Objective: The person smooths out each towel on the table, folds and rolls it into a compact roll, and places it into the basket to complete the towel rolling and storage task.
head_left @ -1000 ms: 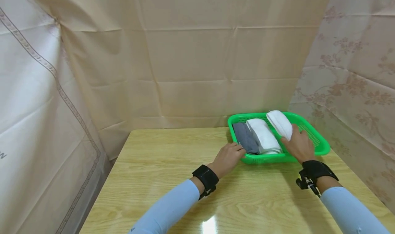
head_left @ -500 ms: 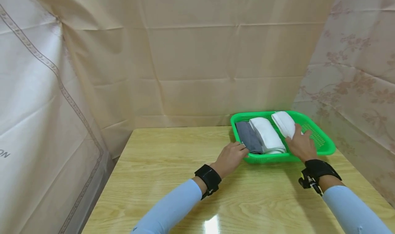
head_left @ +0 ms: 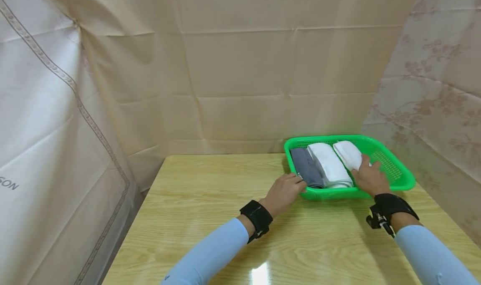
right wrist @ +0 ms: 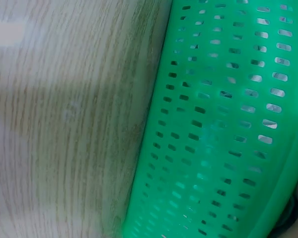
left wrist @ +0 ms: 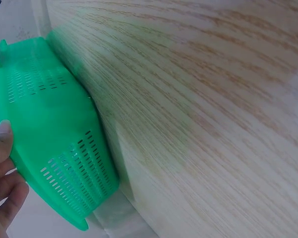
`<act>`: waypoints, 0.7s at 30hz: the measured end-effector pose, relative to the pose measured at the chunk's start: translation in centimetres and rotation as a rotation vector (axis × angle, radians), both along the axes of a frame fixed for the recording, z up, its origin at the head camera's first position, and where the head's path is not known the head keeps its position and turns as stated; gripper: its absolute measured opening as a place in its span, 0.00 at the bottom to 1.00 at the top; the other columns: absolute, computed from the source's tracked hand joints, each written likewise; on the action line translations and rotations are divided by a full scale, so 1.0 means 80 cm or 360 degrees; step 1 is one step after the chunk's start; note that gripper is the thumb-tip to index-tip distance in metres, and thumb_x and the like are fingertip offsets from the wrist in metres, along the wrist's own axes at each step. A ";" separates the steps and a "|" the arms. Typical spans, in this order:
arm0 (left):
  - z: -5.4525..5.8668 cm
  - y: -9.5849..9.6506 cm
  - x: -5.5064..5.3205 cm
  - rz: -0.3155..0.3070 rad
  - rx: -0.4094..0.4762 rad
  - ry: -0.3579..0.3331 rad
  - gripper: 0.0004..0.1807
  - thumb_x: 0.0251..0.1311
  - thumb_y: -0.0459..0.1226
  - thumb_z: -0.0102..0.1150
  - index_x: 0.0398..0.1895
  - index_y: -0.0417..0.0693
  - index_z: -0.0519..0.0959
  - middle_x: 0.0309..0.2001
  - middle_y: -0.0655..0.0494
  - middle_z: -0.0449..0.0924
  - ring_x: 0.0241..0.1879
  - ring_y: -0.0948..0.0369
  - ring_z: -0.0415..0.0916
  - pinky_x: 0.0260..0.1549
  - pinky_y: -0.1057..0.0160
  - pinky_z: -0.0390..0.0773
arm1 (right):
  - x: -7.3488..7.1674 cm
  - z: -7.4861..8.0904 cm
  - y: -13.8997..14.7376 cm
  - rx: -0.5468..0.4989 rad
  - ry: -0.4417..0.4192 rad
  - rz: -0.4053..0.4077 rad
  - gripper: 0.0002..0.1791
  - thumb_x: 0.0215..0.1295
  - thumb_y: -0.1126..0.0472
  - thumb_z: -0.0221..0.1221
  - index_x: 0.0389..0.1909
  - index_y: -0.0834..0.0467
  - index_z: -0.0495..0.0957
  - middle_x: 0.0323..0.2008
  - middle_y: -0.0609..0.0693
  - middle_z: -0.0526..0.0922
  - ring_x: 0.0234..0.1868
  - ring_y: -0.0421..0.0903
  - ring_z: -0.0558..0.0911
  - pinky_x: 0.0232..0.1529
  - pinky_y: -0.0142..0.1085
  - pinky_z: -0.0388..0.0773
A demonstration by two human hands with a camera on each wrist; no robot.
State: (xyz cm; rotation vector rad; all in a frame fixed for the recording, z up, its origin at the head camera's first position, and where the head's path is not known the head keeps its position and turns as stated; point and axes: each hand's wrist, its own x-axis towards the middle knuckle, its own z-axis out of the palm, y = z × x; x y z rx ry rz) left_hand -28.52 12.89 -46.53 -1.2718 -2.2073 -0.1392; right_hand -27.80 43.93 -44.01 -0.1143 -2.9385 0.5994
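Note:
A green plastic basket (head_left: pixel 336 194) stands at the table's back right. Its front left rim is pinched by my left hand (head_left: pixel 283 194); the left wrist view shows the thumb (left wrist: pixel 3 136) against the outer wall. Inside, a folded dark grey towel (head_left: pixel 306 167) lies at the left, beside a folded white towel (head_left: pixel 329 164). To the right of these is a second white towel (head_left: pixel 347 154), its near end gripped by my right hand (head_left: pixel 372 179). That hand covers part of this towel. In the right wrist view the basket wall (right wrist: pixel 213 124) hides most of the hand.
The basket rests on a light wood-grain table (head_left: pixel 210 209). A beige cloth (head_left: pixel 233 67) hangs behind it. A flowered cloth (head_left: pixel 443 109) hangs close on the right, and a pale one (head_left: pixel 49 151) on the left.
My right hand has lowered the second white towel into the basket, so that it now lies beside the first one. The left hand keeps hold of the rim. The head view has shifted slightly left.

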 end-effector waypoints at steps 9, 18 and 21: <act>0.001 0.001 0.001 0.0019 -0.0016 0.0026 0.07 0.68 0.45 0.63 0.42 0.57 0.88 0.39 0.66 0.85 0.39 0.67 0.77 0.40 0.74 0.73 | 0.000 0.006 0.005 -0.0035 -0.0263 0.0041 0.37 0.79 0.58 0.39 0.74 0.78 0.36 0.60 0.93 0.48 0.51 0.89 0.63 0.44 0.71 0.67; 0.003 0.000 0.002 0.0027 -0.0019 0.0014 0.06 0.68 0.44 0.63 0.42 0.57 0.88 0.39 0.65 0.85 0.41 0.67 0.78 0.42 0.73 0.74 | -0.004 0.014 0.007 -0.0032 -0.0466 0.0021 0.37 0.78 0.56 0.42 0.66 0.82 0.37 0.36 0.79 0.77 0.37 0.73 0.80 0.38 0.60 0.75; 0.003 0.000 0.002 0.0025 -0.0018 0.0002 0.07 0.68 0.44 0.63 0.42 0.57 0.88 0.39 0.65 0.85 0.41 0.67 0.78 0.42 0.73 0.74 | -0.004 0.017 0.006 0.0002 -0.0543 -0.0001 0.44 0.78 0.55 0.44 0.67 0.84 0.28 0.36 0.80 0.77 0.39 0.76 0.80 0.40 0.62 0.76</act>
